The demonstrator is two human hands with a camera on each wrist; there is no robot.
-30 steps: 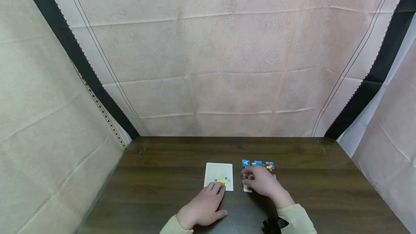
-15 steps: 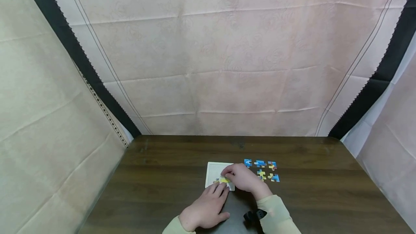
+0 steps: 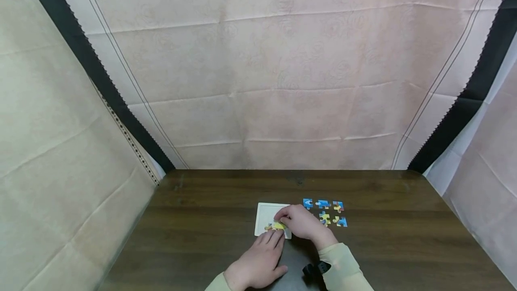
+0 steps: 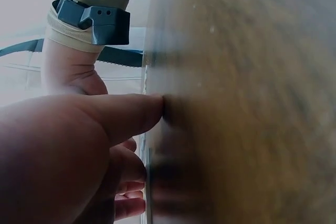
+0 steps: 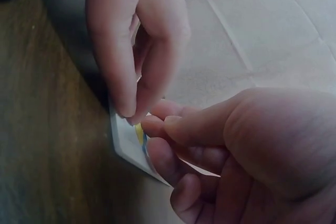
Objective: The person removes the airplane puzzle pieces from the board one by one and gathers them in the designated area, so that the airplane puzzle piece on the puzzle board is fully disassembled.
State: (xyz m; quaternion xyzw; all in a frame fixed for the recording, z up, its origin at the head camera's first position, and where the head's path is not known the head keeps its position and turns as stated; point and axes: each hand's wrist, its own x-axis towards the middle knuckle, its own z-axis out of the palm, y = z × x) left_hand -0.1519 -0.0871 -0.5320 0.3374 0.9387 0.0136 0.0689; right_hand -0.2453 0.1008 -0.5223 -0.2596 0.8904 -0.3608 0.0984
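Note:
A white puzzle tray (image 3: pixel 264 212) lies on the table, with yellow puzzle pieces (image 3: pixel 278 226) in its front part. My left hand (image 3: pixel 258 257) rests its long fingers over the tray's front edge; its thumb (image 4: pixel 149 111) is stretched out against the tabletop. Curled above the tray's right side, my right hand (image 3: pixel 303 223) pinches a small puzzle piece mostly covered by its fingers. In the right wrist view, a yellow and blue bit (image 5: pixel 140 132) shows by its fingertips, and the fingers of both hands are close together over the tray (image 5: pixel 123 142).
Several loose blue and yellow puzzle pieces (image 3: pixel 323 204) lie on the dark wooden table (image 3: pixel 202 219) to the right of the tray. Pale cloth (image 3: pixel 262 66) hangs behind and at both sides. A black device (image 3: pixel 317 271) is strapped to my right wrist.
My right hand has moved left from the loose pieces to the tray, and the pieces at the near left of that group are gone. My left hand stays at the tray's front edge.

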